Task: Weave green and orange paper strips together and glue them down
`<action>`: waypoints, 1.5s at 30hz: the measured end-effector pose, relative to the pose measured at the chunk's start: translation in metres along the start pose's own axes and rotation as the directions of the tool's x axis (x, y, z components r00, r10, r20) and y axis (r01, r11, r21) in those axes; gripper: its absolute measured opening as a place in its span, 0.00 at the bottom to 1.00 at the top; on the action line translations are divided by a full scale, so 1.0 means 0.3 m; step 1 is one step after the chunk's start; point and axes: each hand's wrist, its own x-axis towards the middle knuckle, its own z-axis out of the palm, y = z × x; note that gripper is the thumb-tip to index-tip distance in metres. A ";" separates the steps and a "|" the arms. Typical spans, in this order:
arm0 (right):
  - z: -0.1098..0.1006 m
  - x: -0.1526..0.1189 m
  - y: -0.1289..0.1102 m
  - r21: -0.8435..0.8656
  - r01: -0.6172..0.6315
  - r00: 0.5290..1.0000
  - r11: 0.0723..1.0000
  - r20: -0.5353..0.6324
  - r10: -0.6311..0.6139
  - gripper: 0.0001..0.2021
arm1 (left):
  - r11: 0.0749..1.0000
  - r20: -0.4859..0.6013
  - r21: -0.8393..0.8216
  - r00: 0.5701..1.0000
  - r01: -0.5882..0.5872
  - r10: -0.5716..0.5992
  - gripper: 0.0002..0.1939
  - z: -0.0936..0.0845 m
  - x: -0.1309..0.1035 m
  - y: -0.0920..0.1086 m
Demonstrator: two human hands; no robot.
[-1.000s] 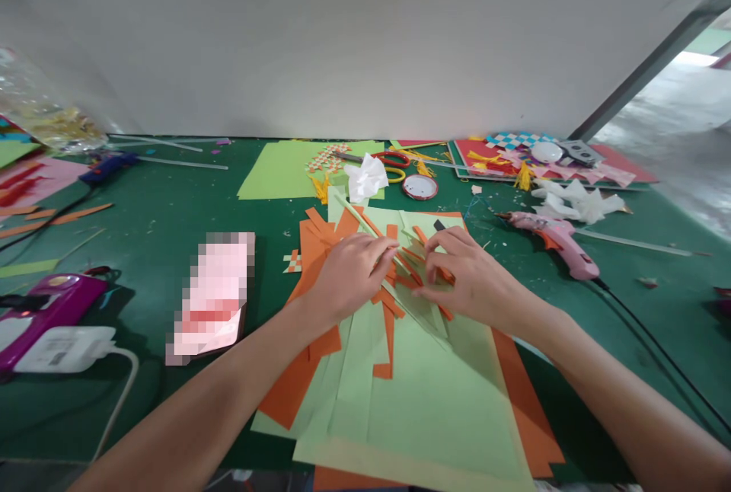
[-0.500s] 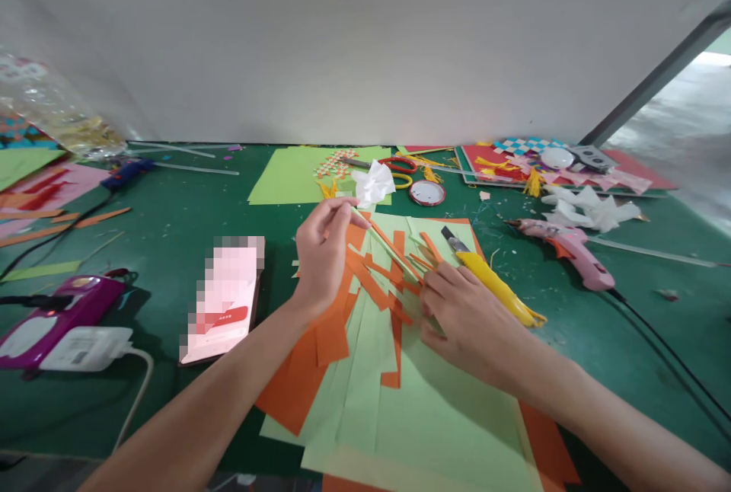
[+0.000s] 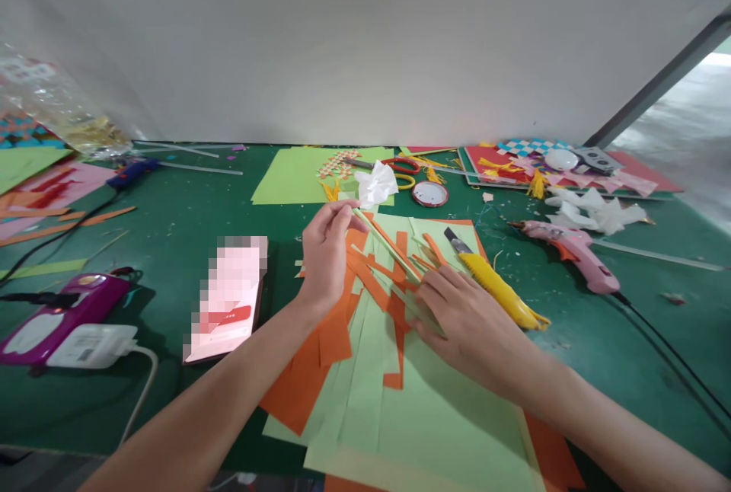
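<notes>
The left hand (image 3: 325, 256) has its thumb and fingers pinched together on the far end of a thin pale green strip (image 3: 381, 237). The right hand (image 3: 457, 317) lies low over the strip's near end, fingers curled toward the paper; whether they grip or only press it, I cannot tell. Held at both ends like this — probably to keep so slender a piece straight — the strip slants between the two sets of fingers, its middle uncovered.

Directly under the fingers, loose orange strips (image 3: 371, 286) lie scattered on a pale green sheet (image 3: 445, 400), which likely gives them a plain bed to work over. A yellow utility knife (image 3: 496, 290) rests just to the right of the right fingers, blade end pointing away, perhaps parked there for easy reach. Farther right of them, well apart, a pink glue gun (image 3: 576, 248) lies on the worktop (image 3: 165, 241). Crumpled white tissue (image 3: 375, 183) sits just beyond the left fingertips — near, though apart from the strip.
</notes>
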 end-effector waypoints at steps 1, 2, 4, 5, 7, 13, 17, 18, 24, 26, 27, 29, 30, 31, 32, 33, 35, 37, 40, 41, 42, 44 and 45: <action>0.001 -0.001 -0.008 0.013 -0.004 1.000 1.000 -0.005 0.005 0.08 | 1.000 0.007 0.000 1.000 -0.006 0.006 0.07 0.000 -0.001 0.000; 0.003 -0.001 -0.016 0.027 -0.008 1.000 1.000 -0.008 0.008 0.12 | 1.000 0.010 0.001 1.000 -0.011 0.011 0.07 0.001 -0.002 -0.001; 0.008 -0.002 -0.032 0.050 -0.012 1.000 0.999 -0.017 0.013 0.18 | 1.000 0.006 0.002 1.000 -0.015 0.015 0.07 0.002 -0.002 -0.001; 0.011 -0.001 -0.039 0.052 -0.012 1.000 0.999 -0.025 0.013 0.20 | 1.000 0.002 0.003 1.000 -0.013 0.013 0.07 0.003 -0.002 0.000; 0.018 -0.001 -0.050 0.036 -0.006 0.999 0.999 -0.047 0.008 0.23 | 1.000 -0.005 0.000 1.000 -0.005 0.005 0.07 0.004 -0.002 0.000; 0.045 -0.006 -0.059 -0.099 0.122 0.989 0.988 -0.069 -0.129 0.03 | 1.000 0.019 0.020 1.000 0.008 -0.008 0.07 0.004 -0.008 0.000; 0.033 -0.006 -0.041 -0.075 0.183 0.978 0.980 -0.092 -0.189 0.09 | 0.997 0.114 0.074 0.993 -0.003 -0.005 0.08 0.007 -0.017 0.010; 0.023 -0.004 -0.033 -0.016 0.174 0.978 0.985 -0.117 -0.174 0.10 | 0.994 0.186 0.106 0.983 -0.006 -0.013 0.09 0.008 -0.021 0.016; -0.053 0.001 0.042 0.412 0.058 0.953 0.909 -0.294 0.072 0.08 | 0.960 0.704 0.233 0.707 -0.153 -0.059 0.11 0.011 -0.050 0.043; -0.074 -0.002 0.067 0.473 -0.032 0.937 0.881 -0.293 0.192 0.09 | 0.940 0.726 0.257 0.687 -0.225 -0.034 0.09 0.012 -0.055 0.045; -0.084 -0.004 0.078 0.513 -0.087 0.923 0.854 -0.280 0.262 0.09 | 0.932 0.729 0.265 0.684 -0.248 -0.026 0.09 0.013 -0.055 0.044; -0.101 -0.007 0.095 0.611 -0.162 0.888 0.775 -0.253 0.384 0.10 | 0.927 0.723 0.281 0.690 -0.249 -0.034 0.11 0.013 -0.054 0.040; -0.108 -0.007 0.103 0.669 -0.177 0.869 0.722 -0.238 0.434 0.11 | 0.927 0.718 0.292 0.694 -0.236 -0.050 0.11 0.013 -0.053 0.037; -0.114 -0.007 0.111 0.734 -0.172 0.850 0.657 -0.226 0.475 0.11 | 0.928 0.715 0.302 0.696 -0.220 -0.068 0.11 0.013 -0.052 0.035; -0.120 -0.007 0.119 0.802 -0.146 0.833 0.579 -0.216 0.510 0.12 | 0.927 0.712 0.313 0.697 -0.207 -0.085 0.11 0.013 -0.051 0.034; -0.126 -0.006 0.127 0.868 -0.104 0.813 0.485 -0.207 0.544 0.12 | 0.924 0.711 0.326 0.696 -0.199 -0.101 0.11 0.013 -0.051 0.033; -0.141 -0.003 0.145 0.961 0.008 0.771 0.278 -0.182 0.610 0.11 | 0.917 0.718 0.345 0.686 -0.203 -0.118 0.12 0.011 -0.050 0.035; -0.159 -0.001 0.164 0.989 0.102 0.736 0.109 -0.148 0.661 0.11 | 0.910 0.738 0.353 0.663 -0.217 -0.127 0.14 0.008 -0.050 0.040; -0.185 -0.001 0.189 0.988 0.153 0.680 -0.013 -0.096 0.727 0.12 | 0.908 0.787 0.350 0.598 -0.230 -0.152 0.14 0.002 -0.052 0.045; -0.191 -0.001 0.195 0.985 0.167 0.654 -0.039 -0.081 0.752 0.12 | 0.906 0.801 0.352 0.576 -0.233 -0.163 0.14 0.001 -0.053 0.046; -0.196 0.000 0.200 0.981 0.183 0.630 -0.063 -0.068 0.774 0.12 | 0.904 0.815 0.354 0.553 -0.238 -0.174 0.14 0.000 -0.054 0.046; -0.202 0.001 0.205 0.965 0.246 0.592 -0.089 -0.077 0.803 0.12 | 0.898 0.808 0.377 0.554 -0.229 -0.198 0.16 0.001 -0.055 0.044; -0.203 0.002 0.206 0.954 0.283 0.579 -0.093 -0.093 0.810 0.12 | 0.897 0.797 0.389 0.566 -0.211 -0.212 0.16 0.003 -0.056 0.042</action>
